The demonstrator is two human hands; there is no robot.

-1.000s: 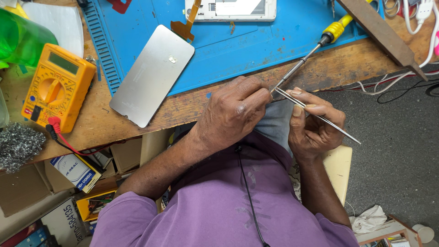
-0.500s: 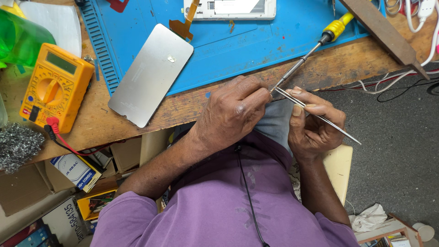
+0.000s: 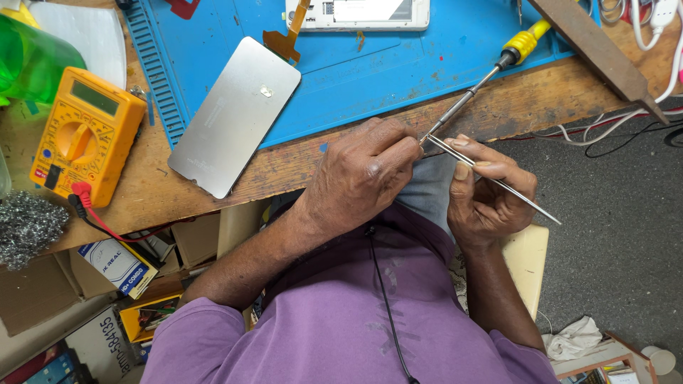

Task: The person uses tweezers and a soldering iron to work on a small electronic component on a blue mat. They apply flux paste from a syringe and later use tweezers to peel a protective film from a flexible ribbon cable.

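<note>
At bench edge, my right hand (image 3: 484, 192) pinches thin tweezers (image 3: 498, 183); left hand (image 3: 363, 174) pinches something hidden at their tip beside the screwdriver (image 3: 469, 91); stiff, slippery, likely light; grip mid-shaft.

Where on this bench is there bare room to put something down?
Bare blue mat lies between the silver panel, white phone and screwdriver. A wood strip by the left hand is free. Crowded: multimeter side and cables corner. The right hand holds tweezers.
</note>
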